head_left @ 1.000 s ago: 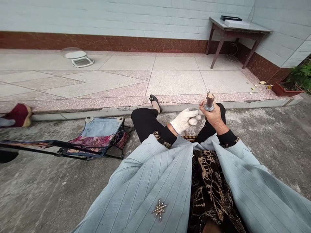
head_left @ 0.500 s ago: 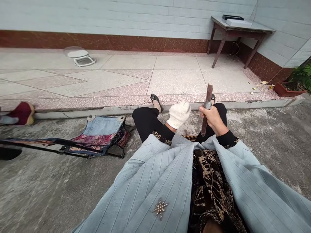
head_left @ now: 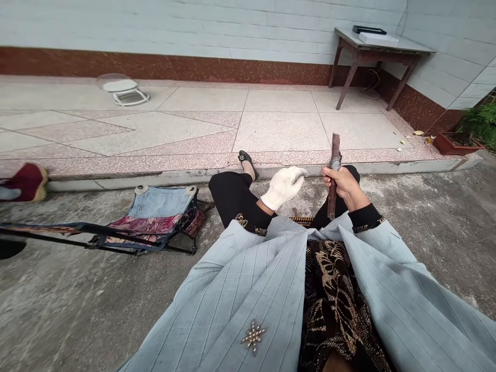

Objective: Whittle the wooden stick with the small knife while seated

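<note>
My right hand [head_left: 343, 183], bare, grips a long brown wooden stick [head_left: 332, 201] upright in front of my knees. A silvery wound band [head_left: 335, 163] circles the stick just above my fingers. My left hand [head_left: 282, 187] wears a white knit glove, and its fingers are bunched together, pointing towards the stick. A small gap separates them from the stick and my right hand. No object shows in the glove, though a fine thread there would be too thin to see.
I sit on rough concrete, with a folding chair of denim and floral fabric [head_left: 157, 219] at my left. A low step [head_left: 256, 173] rises beyond my feet to tiled paving. A wooden table [head_left: 382, 46] stands against the far wall, and a potted plant [head_left: 459, 137] is at the right.
The stick has swung from pointing up and forward to upright, with its full length showing. My left hand has drawn away from it, rising and then dropping slightly.
</note>
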`<state>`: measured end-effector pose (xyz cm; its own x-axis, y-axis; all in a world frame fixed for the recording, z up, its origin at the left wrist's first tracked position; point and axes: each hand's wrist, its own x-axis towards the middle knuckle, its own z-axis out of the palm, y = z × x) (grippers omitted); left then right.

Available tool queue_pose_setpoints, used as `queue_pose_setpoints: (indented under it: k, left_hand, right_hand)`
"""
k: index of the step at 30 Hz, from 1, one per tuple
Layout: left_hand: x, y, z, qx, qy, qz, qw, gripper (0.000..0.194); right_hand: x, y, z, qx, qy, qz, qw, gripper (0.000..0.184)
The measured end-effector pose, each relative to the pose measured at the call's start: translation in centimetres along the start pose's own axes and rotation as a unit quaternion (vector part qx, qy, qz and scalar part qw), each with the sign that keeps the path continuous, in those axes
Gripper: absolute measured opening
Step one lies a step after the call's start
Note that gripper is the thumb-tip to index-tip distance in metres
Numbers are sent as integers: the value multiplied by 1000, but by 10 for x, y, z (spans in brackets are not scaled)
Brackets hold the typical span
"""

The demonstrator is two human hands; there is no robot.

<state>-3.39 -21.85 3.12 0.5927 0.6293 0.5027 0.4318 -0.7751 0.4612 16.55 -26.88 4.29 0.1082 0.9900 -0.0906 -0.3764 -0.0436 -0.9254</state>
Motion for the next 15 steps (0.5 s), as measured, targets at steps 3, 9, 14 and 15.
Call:
queue_pose_setpoints:
  k: [3, 9, 14, 15]
  left_hand:
    - [-2, 0, 0, 9, -37, 24, 999, 31]
    - [-9, 2, 8, 32, -42, 20, 998, 28]
    - [-14, 6, 19, 110, -54, 74, 990, 26]
    - [-14, 6, 19, 116, -62, 82, 988, 25]
  right_hand:
    - [4, 3, -3, -14, 16, -12, 1000, 46]
    - [7, 3, -3, -53, 43, -30, 997, 40]
    - [14, 6, -3, -81, 50, -50, 994, 36]
    - [15, 6, -3, -86, 52, -48, 994, 36]
